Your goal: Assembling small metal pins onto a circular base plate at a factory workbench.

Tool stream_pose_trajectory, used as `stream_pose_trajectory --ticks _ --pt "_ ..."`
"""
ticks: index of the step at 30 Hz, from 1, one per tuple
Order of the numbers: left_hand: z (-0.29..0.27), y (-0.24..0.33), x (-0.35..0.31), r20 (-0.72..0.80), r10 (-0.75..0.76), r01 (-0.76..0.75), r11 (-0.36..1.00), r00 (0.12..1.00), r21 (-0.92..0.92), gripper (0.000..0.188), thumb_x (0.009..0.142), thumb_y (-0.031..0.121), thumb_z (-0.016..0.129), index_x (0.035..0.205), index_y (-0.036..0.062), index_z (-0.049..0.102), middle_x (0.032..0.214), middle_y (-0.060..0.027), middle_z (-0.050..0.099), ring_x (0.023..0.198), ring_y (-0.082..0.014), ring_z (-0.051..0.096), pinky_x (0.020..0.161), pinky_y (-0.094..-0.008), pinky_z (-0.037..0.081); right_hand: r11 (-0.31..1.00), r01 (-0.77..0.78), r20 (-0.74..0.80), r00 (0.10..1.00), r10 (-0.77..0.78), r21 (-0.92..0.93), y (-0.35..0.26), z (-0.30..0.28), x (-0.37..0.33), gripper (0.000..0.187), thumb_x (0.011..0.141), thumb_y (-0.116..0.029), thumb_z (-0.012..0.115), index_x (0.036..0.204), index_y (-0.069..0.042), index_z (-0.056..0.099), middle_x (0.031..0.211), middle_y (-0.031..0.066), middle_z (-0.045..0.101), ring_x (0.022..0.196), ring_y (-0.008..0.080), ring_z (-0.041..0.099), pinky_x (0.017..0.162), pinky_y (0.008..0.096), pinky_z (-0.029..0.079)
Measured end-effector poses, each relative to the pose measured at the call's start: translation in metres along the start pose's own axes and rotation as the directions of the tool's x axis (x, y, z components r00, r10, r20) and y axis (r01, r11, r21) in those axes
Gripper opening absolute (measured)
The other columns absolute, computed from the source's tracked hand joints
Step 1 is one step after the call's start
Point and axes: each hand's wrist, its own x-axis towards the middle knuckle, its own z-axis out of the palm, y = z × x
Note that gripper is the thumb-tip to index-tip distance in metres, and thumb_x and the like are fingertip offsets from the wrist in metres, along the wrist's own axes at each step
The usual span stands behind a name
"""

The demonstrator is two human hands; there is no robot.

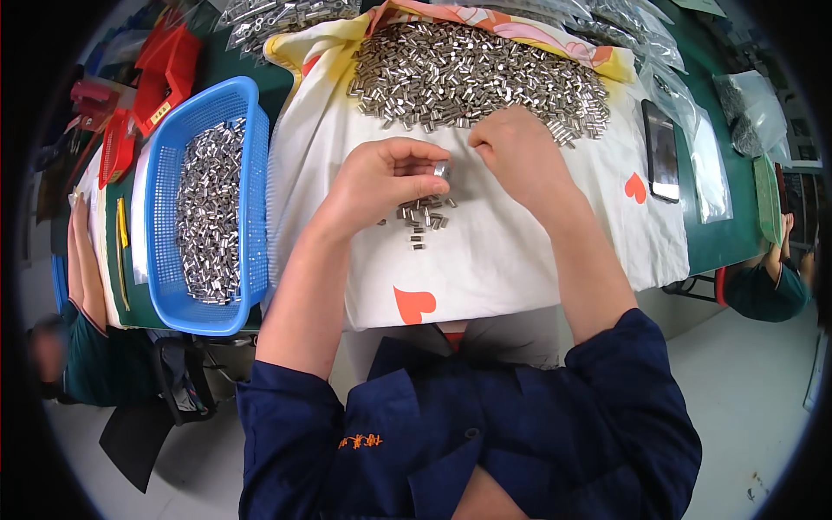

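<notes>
My left hand [381, 178] is closed, with a short shiny metal cylinder [441, 170] between thumb and fingers. Below it, several small metal sleeves [418, 230] lie loose on the white cloth [485, 260]. My right hand [513, 143] is curled at the near edge of a broad heap of small metal sleeves [468, 74]. Its fingertips are pressed together, and what they may hold is hidden. A little bare cloth separates the two hands.
A blue plastic basket [251, 173] full of similar metal sleeves stands at my left, beyond it red bins [165, 74]. A phone [661, 147] lies at the right. Bags of metal parts [286, 22] line the back. Other people sit at both sides.
</notes>
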Motion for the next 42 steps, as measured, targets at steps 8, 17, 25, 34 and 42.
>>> stream_pose_trajectory --ticks 8,17,25,34,42 --pt "-0.002 -0.001 -0.001 0.003 0.022 -0.022 0.999 1.000 -0.033 0.028 0.071 -0.003 0.065 0.098 -0.0022 0.059 0.085 -0.0032 0.060 0.077 -0.0076 0.057 0.070 -0.0199 0.048 0.996 0.020 -0.019 1.000 -0.019 0.084 -0.010 0.001 0.003 0.005 0.067 -0.006 0.056 0.064 -0.004 0.059 0.068 0.0092 0.058 0.073 0.0260 0.054 0.071 0.0361 0.042" --pt "-0.002 -0.003 0.002 -0.015 0.040 -0.041 0.996 0.999 -0.083 0.027 0.072 0.000 0.065 0.099 -0.0018 0.059 0.084 -0.0033 0.061 0.075 -0.0075 0.057 0.069 -0.0201 0.047 1.000 -0.013 -0.003 1.000 0.013 -0.022 -0.005 0.000 0.002 0.006 0.069 -0.009 0.056 0.068 -0.004 0.061 0.069 0.0088 0.059 0.072 0.0249 0.054 0.070 0.0353 0.043" --pt "-0.007 -0.005 0.001 -0.060 0.084 -0.094 0.976 0.995 -0.197 0.029 0.073 -0.001 0.064 0.100 -0.0037 0.056 0.085 -0.0082 0.062 0.078 -0.0119 0.060 0.070 -0.0218 0.049 0.781 -0.196 0.186 0.977 0.104 0.593 -0.030 -0.018 0.002 0.006 0.070 -0.007 0.060 0.075 -0.003 0.060 0.073 0.0066 0.059 0.071 0.0191 0.057 0.065 0.0283 0.045" --pt "0.000 -0.004 0.001 -0.184 0.064 -0.072 0.997 0.981 -0.036 0.028 0.073 0.000 0.065 0.099 -0.0049 0.057 0.086 -0.0100 0.062 0.077 -0.0124 0.060 0.070 -0.0216 0.049 0.958 0.106 -0.140 0.988 -0.070 0.267 -0.035 -0.002 -0.003 0.006 0.067 -0.006 0.060 0.073 -0.005 0.059 0.067 0.0075 0.057 0.070 0.0235 0.055 0.063 0.0309 0.045" --pt "-0.002 -0.003 -0.001 -0.053 0.025 -0.029 0.996 0.998 -0.086 0.027 0.071 -0.001 0.066 0.097 -0.0041 0.059 0.085 -0.0060 0.062 0.076 -0.0092 0.058 0.069 -0.0203 0.048 0.823 -0.266 0.289 0.948 0.131 0.502 -0.026 -0.021 0.003 0.012 0.070 -0.006 0.063 0.080 -0.002 0.061 0.076 0.0064 0.061 0.068 0.0144 0.058 0.064 0.0258 0.045"
